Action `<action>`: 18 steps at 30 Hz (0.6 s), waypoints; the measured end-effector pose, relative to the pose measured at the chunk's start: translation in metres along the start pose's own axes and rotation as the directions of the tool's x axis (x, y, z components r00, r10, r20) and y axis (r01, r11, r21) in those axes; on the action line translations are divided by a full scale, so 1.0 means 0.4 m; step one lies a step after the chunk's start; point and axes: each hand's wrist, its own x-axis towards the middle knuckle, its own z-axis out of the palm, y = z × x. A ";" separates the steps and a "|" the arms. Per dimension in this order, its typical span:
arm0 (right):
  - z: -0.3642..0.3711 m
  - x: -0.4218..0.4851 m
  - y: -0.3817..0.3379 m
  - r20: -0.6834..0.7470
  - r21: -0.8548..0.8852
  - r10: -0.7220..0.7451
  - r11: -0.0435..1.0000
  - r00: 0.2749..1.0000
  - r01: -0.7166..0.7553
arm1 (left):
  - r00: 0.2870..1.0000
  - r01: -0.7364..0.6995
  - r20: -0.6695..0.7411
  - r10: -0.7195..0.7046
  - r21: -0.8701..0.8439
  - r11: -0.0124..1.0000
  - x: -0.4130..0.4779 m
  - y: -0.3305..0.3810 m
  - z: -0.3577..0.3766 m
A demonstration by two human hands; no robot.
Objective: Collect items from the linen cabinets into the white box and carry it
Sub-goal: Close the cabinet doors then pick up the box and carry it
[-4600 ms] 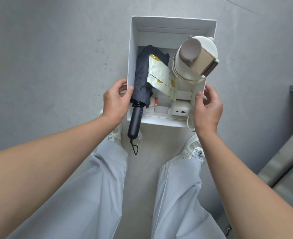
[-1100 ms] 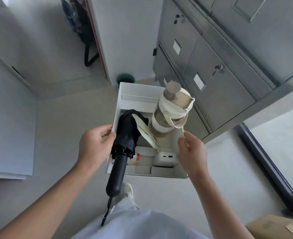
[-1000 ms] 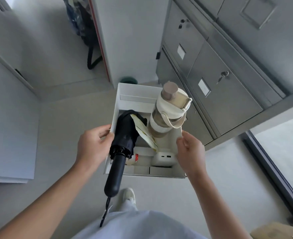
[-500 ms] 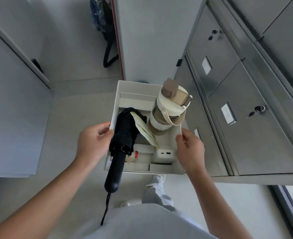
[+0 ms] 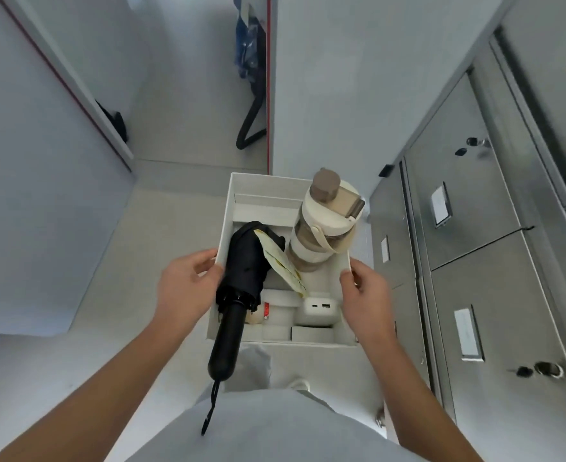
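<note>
- Grey metal cabinets (image 5: 481,235) with key locks stand on the right, above a pale floor (image 5: 161,235).
- Left hand (image 5: 185,288) grips the left wall of the white cardboard box (image 5: 261,185); right hand (image 5: 366,295) grips the right wall, holding it in the air.
- Inside are a black folded umbrella (image 5: 241,281), its handle sticking out over the near edge, and an upright cream bottle (image 5: 325,225).

open white box (image 5: 228,208) — packed, umbrella (image 5: 241,271) overhanging
</note>
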 end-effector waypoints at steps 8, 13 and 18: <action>0.074 0.261 -0.047 -0.034 -0.043 0.035 0.998 0.999 -0.037 | 1.000 0.001 0.023 0.000 -0.033 0.999 0.276 0.072 0.058; 0.117 0.394 -0.090 -0.047 -0.030 0.045 0.998 0.998 -0.046 | 0.999 -0.015 0.047 0.014 0.016 1.000 0.436 0.115 0.069; 0.132 0.468 -0.097 -0.058 -0.016 0.071 0.997 0.996 -0.072 | 0.997 -0.041 0.069 0.036 0.061 0.997 0.523 0.148 0.091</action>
